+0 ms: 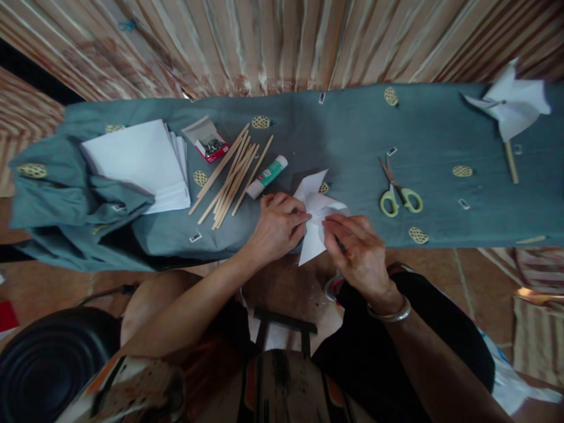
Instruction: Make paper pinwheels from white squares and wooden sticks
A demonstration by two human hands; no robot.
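In the head view, a grey-green cloth (343,135) covers a long, narrow table, printed with yellow pineapples and small black-and-white labels. At its left end the cloth is bunched into loose folds, partly over the lower corner of a stack of white sheets (136,158). Behind the table hangs a striped, pleated curtain (282,47) in tan and brown. Below is a brown tiled floor (467,294), with a round black stool (53,364) at lower left and a white plastic bag (511,376) at lower right.

A small red and white box (217,155) lies with its flap open, just right of the sheets; inside are small metallic pieces, too tiny to make out. Wooden sticks (233,188) lie in a loose pile beside it, and right of them rests a green and white glue stick (267,176), cap on.

The folded paper pinwheel (317,202) is at the table's near edge, between the hands. The left hand (279,226) has its thumb and forefinger together, clamped near the paper's centre; the right hand (359,247) pinches its right side. Scissors (395,184) with green handles lie to the right, blades slightly parted. Near the far right end lies another pinwheel (520,100), on a stick.
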